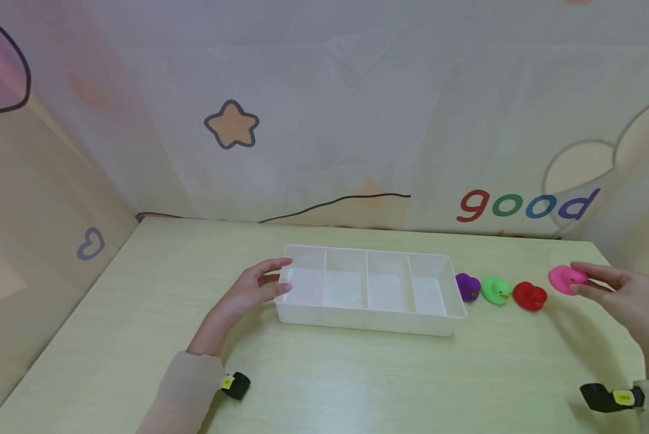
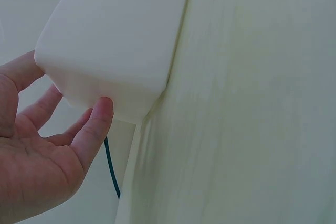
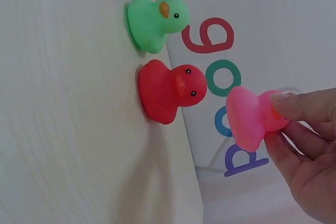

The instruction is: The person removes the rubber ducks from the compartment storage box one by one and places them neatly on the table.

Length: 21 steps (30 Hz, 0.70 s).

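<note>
A white tray with several compartments stands on the table in the head view. My left hand is at its left end; in the left wrist view the fingertips touch the outside of the end wall, the fingers loosely extended. My right hand pinches a pink rubber duck by the head between thumb and fingers, above the tabletop. Left of it, a red duck, a green duck and a purple duck sit in a row beside the tray's right end.
The pale wooden table ends at the back against a printed curtain, which bears a star and the word "good". The purple duck is right by the tray's right wall. A dark cord hangs beyond the table edge in the left wrist view.
</note>
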Tool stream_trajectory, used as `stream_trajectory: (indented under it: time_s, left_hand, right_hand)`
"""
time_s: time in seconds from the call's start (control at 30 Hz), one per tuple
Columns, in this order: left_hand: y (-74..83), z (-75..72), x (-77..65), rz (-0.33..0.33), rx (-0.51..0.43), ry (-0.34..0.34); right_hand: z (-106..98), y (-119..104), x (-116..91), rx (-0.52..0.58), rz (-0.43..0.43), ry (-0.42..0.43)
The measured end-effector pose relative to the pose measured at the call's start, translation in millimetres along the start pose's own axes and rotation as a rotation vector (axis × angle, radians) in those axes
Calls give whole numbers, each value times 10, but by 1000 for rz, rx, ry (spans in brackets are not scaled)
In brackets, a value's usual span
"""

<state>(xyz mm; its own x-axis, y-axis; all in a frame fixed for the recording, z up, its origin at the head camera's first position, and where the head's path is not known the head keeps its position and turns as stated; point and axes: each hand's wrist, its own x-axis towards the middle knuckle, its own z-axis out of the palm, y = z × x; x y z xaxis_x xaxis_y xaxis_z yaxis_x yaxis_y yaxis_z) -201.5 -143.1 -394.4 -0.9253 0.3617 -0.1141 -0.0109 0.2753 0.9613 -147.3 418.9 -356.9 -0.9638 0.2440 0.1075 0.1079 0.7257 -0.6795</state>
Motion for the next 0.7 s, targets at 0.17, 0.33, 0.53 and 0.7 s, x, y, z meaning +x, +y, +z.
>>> stream_trajectory:
  time_s: [0.17,0.33,0.53,0.7]
  left_hand:
    - [4,-1,-2,-3,2,5]
    - [1,-3,-7,-5,4,5]
    - [-8,-2,-4,-1,-4,5]
    - [6,0,-5,-3,3,10]
  right_hand:
    - [32,391,136,-8,-28,-23]
    - [94,963,356,-27,-53,-47]
    - [86,798,279,-76,-1,-99]
    - [47,421,121,-104,5,-137]
